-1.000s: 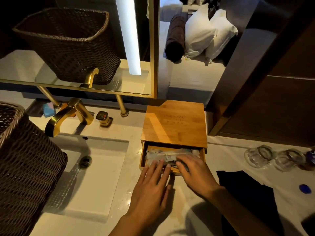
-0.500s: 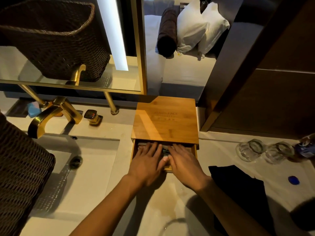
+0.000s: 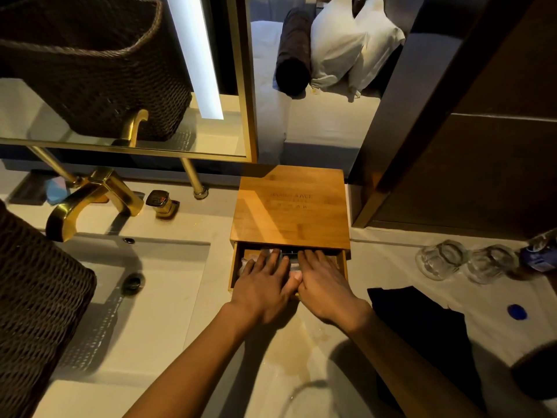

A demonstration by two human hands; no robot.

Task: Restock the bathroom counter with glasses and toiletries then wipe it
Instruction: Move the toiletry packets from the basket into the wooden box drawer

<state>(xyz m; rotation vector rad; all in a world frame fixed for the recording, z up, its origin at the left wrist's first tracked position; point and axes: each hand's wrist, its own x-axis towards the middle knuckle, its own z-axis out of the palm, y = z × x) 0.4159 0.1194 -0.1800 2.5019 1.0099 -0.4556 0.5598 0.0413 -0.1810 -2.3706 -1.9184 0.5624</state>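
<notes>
A bamboo box (image 3: 289, 206) stands on the white counter (image 3: 391, 260) with its drawer (image 3: 236, 267) pulled partly out. Wrapped toiletry packets (image 3: 286, 254) lie inside the drawer, mostly covered by my hands. My left hand (image 3: 265, 285) and my right hand (image 3: 324, 282) rest side by side, palms down and fingers spread, pressing on the packets. Two clear glasses (image 3: 440, 259) (image 3: 489, 262) stand upside down to the right. A dark cloth (image 3: 422, 330) lies on the counter near my right forearm.
A wicker basket (image 3: 39, 312) fills the left edge beside the sink basin (image 3: 150, 297) and gold faucet (image 3: 87, 197). A water bottle (image 3: 539, 254) and a blue cap (image 3: 517, 312) lie at far right. A mirror (image 3: 120, 70) hangs behind.
My left hand moved forward from the counter into the drawer beside my right hand. Both hands now lie flat on the packets, and the drawer sits further in.
</notes>
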